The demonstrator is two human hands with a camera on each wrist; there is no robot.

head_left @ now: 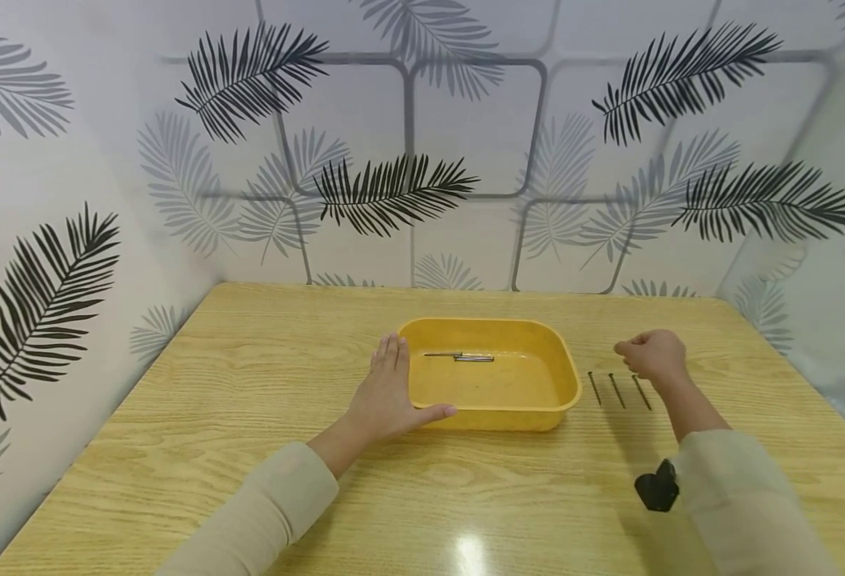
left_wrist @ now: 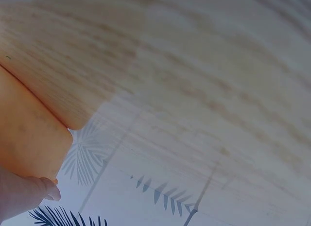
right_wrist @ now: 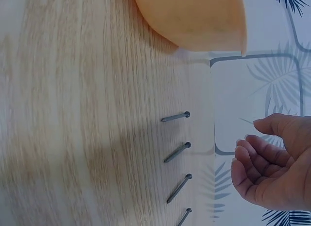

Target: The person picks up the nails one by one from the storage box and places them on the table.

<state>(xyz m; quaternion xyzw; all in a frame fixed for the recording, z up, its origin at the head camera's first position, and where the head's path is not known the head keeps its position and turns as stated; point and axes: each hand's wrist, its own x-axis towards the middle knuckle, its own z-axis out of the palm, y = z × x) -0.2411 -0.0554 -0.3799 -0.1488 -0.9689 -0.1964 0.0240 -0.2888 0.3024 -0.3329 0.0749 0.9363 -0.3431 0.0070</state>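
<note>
A yellow plastic tray [head_left: 509, 419] sits on the wooden table, with a few metal nails [head_left: 474, 358] lying on its floor. My left hand [head_left: 390, 394] rests against the tray's left side, fingers straight along the wall and thumb stretched over the front rim. In the left wrist view, its thumb [left_wrist: 29, 192] lies at the tray's edge. To the right of the tray, my right hand [head_left: 653, 354] hovers near a row of nails [head_left: 616, 390]. The right wrist view shows this hand [right_wrist: 277, 163] with fingers loosely bent, thumb apart from them and nothing between.
Several nails [right_wrist: 177, 152] lie spaced apart on the table in the right wrist view. The table [head_left: 250, 344] meets a leaf-patterned wall [head_left: 365, 120] at the back and left. A black object [head_left: 657, 486] sits by the right sleeve cuff.
</note>
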